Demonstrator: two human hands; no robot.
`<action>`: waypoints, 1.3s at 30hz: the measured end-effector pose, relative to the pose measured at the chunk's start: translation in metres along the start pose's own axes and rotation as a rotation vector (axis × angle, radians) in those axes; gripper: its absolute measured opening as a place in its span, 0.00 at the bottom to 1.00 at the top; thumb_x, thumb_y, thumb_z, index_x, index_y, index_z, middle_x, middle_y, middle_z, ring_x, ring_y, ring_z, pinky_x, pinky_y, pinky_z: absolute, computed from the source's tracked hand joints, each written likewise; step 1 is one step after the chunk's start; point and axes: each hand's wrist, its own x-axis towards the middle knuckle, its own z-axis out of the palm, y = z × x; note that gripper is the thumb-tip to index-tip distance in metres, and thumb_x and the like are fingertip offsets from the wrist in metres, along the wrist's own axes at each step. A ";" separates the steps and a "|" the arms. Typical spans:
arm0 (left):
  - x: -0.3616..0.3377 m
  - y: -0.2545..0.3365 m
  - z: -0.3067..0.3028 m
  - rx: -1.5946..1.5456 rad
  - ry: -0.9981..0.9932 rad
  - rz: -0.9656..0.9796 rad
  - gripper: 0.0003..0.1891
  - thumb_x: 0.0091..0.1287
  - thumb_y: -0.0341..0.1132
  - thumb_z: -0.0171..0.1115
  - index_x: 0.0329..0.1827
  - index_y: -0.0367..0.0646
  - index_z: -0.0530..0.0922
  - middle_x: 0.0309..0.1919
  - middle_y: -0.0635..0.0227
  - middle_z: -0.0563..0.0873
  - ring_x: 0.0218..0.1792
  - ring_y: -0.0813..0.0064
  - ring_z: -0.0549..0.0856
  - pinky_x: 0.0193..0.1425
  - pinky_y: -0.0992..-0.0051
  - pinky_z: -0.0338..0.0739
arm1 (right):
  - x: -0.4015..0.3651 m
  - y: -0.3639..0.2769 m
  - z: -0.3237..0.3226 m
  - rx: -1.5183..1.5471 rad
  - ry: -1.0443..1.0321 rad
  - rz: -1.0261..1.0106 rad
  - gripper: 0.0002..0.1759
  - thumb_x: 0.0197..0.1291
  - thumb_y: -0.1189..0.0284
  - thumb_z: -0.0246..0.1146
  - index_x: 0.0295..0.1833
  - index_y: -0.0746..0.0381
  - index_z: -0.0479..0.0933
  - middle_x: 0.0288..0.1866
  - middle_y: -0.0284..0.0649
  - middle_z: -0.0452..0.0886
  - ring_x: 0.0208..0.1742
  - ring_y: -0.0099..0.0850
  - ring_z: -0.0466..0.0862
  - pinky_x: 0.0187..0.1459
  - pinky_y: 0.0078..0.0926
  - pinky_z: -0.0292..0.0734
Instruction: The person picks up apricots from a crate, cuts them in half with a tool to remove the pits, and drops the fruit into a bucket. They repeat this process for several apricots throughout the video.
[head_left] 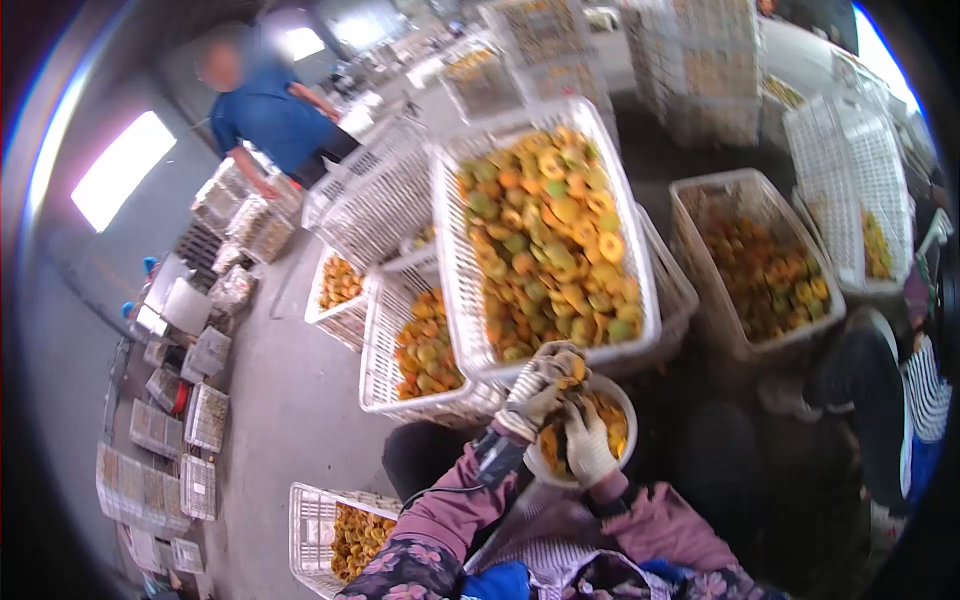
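My left hand [540,388], in a whitish work glove, is closed around a yellow-orange piece of fruit [572,371], perhaps apricot or peach. Close below it, my right hand [589,442], also gloved, has its fingers bent together toward that piece; what they grip is hidden. Both hands are over a white bucket [628,410] holding orange-yellow fruit pieces. Just beyond them a white plastic crate [447,240] is heaped with green and orange fruit, many pieces cut with hollow centres.
More fruit-filled crates stand at the left [375,350], right [700,190] and lower left [303,520]. Stacked crates [700,70] rise at the back. A person in a blue shirt [270,120] stands at the far left; another person's dark-clad leg [850,385] is at the right.
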 end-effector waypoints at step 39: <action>-0.053 -0.015 -0.008 0.231 0.263 -0.076 0.16 0.69 0.46 0.51 0.33 0.40 0.75 0.24 0.65 0.80 0.25 0.79 0.78 0.31 0.78 0.72 | -0.026 -0.005 -0.002 -0.505 -0.356 0.301 0.20 0.60 0.64 0.50 0.51 0.68 0.69 0.33 0.59 0.79 0.38 0.54 0.79 0.37 0.43 0.75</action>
